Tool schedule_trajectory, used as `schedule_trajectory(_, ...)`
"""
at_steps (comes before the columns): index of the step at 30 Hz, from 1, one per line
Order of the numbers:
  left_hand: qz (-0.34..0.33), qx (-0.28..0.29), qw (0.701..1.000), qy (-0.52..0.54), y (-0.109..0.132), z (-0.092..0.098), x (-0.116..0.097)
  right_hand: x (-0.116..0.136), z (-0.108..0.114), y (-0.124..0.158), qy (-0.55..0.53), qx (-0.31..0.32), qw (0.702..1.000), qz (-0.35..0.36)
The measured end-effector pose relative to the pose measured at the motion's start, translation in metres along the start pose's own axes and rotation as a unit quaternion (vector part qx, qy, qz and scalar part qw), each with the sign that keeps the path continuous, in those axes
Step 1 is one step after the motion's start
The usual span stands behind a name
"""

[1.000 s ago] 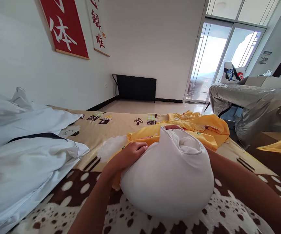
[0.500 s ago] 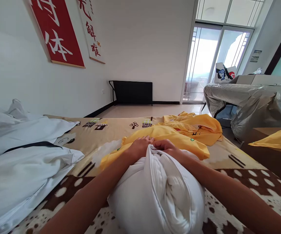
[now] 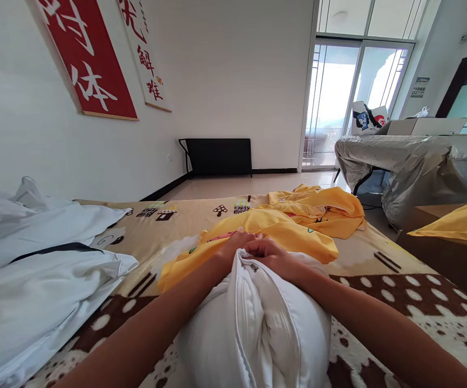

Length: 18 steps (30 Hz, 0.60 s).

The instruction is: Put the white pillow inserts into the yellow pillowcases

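A stuffed white pillow [image 3: 258, 328] lies on the patterned bed cover [image 3: 399, 302] right in front of me, its open seam with a zipper running up the middle. My left hand [image 3: 233, 245] and my right hand [image 3: 268, 253] meet at the far end of that seam, fingers pinched together on the pillow's edges by the zipper pull. Just beyond the hands lies a yellow pillowcase [image 3: 282, 229], crumpled and spread flat.
White bedding with a black stripe [image 3: 43, 258] is heaped on the left. More yellow fabric [image 3: 455, 223] lies on a box at the right. A table wrapped in silver plastic [image 3: 411, 161] stands near the glass balcony door [image 3: 350, 97].
The pillow has turned so its open end became a closed seam facing me. Both hands came together at the seam's far end, and my view has dropped lower and closer.
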<state>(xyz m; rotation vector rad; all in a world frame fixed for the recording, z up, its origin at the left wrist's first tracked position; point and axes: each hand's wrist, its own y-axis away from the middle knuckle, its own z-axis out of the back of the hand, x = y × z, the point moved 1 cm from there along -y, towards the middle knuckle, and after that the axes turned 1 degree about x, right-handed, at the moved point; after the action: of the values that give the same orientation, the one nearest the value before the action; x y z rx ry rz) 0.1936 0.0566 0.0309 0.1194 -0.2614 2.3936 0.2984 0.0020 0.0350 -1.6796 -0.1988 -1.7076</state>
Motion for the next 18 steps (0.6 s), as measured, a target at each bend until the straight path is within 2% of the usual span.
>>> schedule_trajectory(5,-0.009,0.017,0.999,-0.029,-0.004,0.0,0.01,0.001,-0.002,0.006,-0.001,-0.005,1.0,-0.02)
schedule_trajectory(10,0.003,-0.007,0.998,-0.064,-0.009,0.002,0.016,0.003,-0.004,0.011,-0.004,-0.013,1.0,-0.023)
schedule_trajectory(14,0.014,-0.041,0.997,-0.071,-0.003,0.02,0.015,0.006,-0.003,0.012,-0.012,-0.022,0.999,-0.032)
schedule_trajectory(18,0.056,-0.07,0.994,-0.061,0.01,0.043,0.017,0.008,-0.002,0.01,-0.043,-0.019,0.998,-0.035)
